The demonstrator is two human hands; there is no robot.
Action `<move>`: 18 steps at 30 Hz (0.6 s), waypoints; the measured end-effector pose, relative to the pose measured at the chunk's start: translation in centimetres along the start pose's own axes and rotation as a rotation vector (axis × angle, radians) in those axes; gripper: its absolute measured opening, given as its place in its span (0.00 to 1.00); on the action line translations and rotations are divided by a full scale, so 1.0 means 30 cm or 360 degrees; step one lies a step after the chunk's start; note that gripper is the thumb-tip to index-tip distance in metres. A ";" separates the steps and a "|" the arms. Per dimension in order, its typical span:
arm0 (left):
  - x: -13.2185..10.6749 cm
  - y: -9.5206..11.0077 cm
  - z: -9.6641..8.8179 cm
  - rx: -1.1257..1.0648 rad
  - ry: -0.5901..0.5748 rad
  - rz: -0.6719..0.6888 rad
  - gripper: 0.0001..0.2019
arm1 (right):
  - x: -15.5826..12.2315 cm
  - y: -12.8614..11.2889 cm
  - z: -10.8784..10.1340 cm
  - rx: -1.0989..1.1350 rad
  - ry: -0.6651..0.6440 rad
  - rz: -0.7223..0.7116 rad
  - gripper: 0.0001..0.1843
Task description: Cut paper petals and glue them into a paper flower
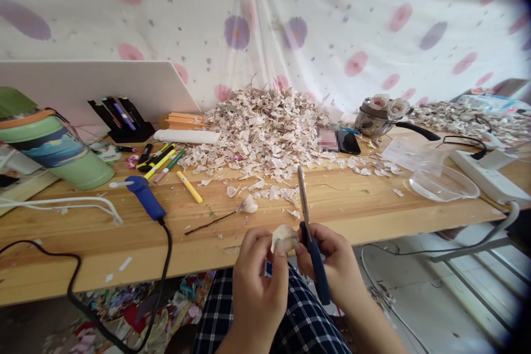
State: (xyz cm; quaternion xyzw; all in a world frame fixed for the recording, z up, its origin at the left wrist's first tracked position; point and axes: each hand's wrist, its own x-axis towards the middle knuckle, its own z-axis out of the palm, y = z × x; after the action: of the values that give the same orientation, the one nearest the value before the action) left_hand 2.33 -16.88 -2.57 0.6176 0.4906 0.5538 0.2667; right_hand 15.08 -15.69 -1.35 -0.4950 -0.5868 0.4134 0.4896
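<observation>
Between the fingertips of my left hand [258, 285] is a pale cream petal [284, 234], thin and slightly cupped. My right hand [339, 259] holds scissors [318, 272] with dark blue handles, their blades pointing away from me over the table edge. The thumb and fingertips of that hand also reach the petal's right side. On the table just beyond my hands lies a stem with a whitish flower head [248, 204]. Farther back rises a big heap of dry, pale petals [269, 127], with loose ones scattered in front.
A blue glue gun [146, 197] with a black cable lies left, near markers [160, 163] and a green bottle [78, 160]. At right are a phone [349, 142], a metal pot [373, 121] with fabric-like flowers, a clear plastic dish [443, 182] and a power strip [489, 177].
</observation>
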 end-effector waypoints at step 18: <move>0.051 -0.067 -0.152 -0.0046 -0.0423 0.0834 0.05 | 0.031 -0.043 -0.072 0.0316 -0.0514 0.0419 0.07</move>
State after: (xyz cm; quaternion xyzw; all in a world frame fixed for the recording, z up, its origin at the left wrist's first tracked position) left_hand -2.77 -15.73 -2.58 0.7865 0.2672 0.5251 0.1853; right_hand 16.94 -14.98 0.46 -0.4440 -0.5443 0.6034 0.3775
